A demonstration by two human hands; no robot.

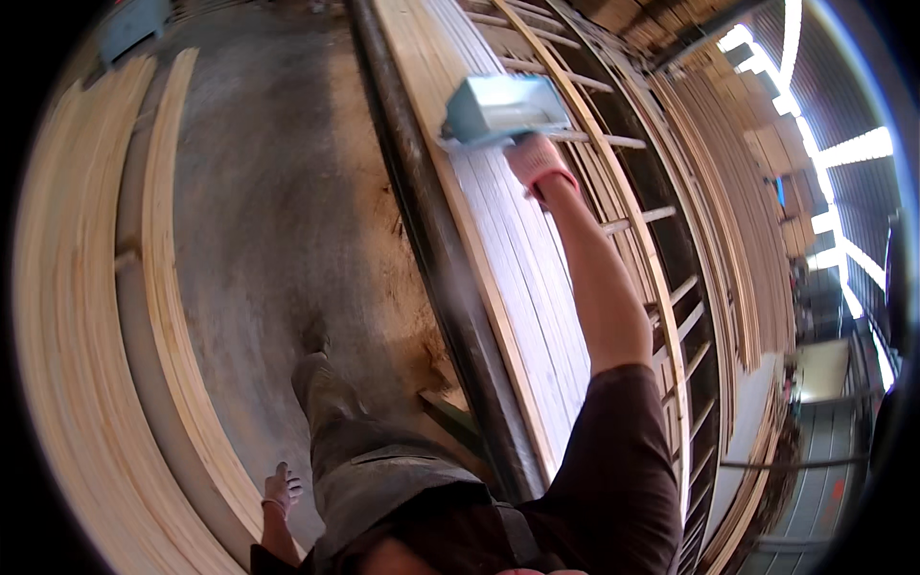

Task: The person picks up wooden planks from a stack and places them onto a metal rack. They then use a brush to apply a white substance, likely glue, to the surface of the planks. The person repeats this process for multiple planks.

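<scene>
Gripped in right hand (539,163): 1 blue box (494,107), forward of fingers, long axis across white boards (508,225). Left hand (283,488): farther off, unclenched.

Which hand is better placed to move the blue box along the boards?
Probably the right hand: it grips the blue box over the boards. The left hand hangs low, away from both.

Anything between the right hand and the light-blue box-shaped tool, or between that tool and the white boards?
Nothing visible. The gloved right hand meets the near side of the light-blue box-shaped tool directly. The tool is over the white boards; its underside is hidden, so contact there can't be confirmed.
</scene>
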